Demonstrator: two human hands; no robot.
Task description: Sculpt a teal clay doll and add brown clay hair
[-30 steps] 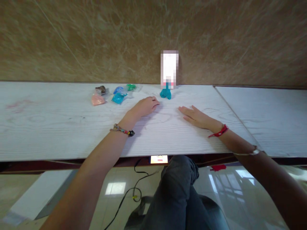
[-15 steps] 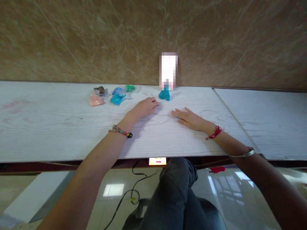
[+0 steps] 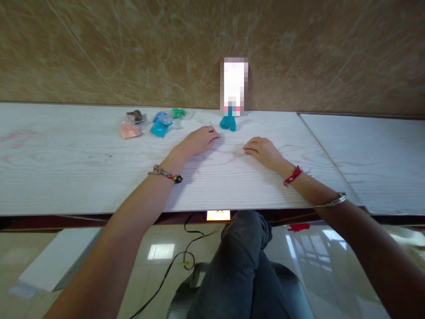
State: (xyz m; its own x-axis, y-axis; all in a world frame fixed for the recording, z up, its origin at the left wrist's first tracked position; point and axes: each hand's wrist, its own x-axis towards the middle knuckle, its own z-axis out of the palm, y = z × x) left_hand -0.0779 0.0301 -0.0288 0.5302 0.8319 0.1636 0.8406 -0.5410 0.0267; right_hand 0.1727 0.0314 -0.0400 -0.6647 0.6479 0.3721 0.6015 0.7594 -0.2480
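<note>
A teal lump of modelling clay [image 3: 228,122], shaped with a narrow upright part on a wider base, stands on the white table [image 3: 206,186]. My left hand [image 3: 201,139] rests just left of and nearer than this lump, apart from it. Its fingers are curled together, and whatever they may hold is hidden. To the right, my right hand [image 3: 264,152] is closed, thumb against fingers, with a tiny bit of blue clay showing at the fingertips. A bright, pixelated upright panel [image 3: 234,82] leans on the wall right behind the teal clay.
Left of my left hand lie clear bags of clay: pink [image 3: 130,130], brown [image 3: 135,116], light blue [image 3: 160,128], darker blue [image 3: 160,116] and green [image 3: 178,113]. A marbled wall [image 3: 133,53] borders the table's far edge. A black cable [image 3: 169,268] trails across the floor.
The fingers of my right hand, spread flat over a blue bit on the table before, have drawn together in a pinch. My left hand stays nearly in place. The whole view has shifted slightly.
</note>
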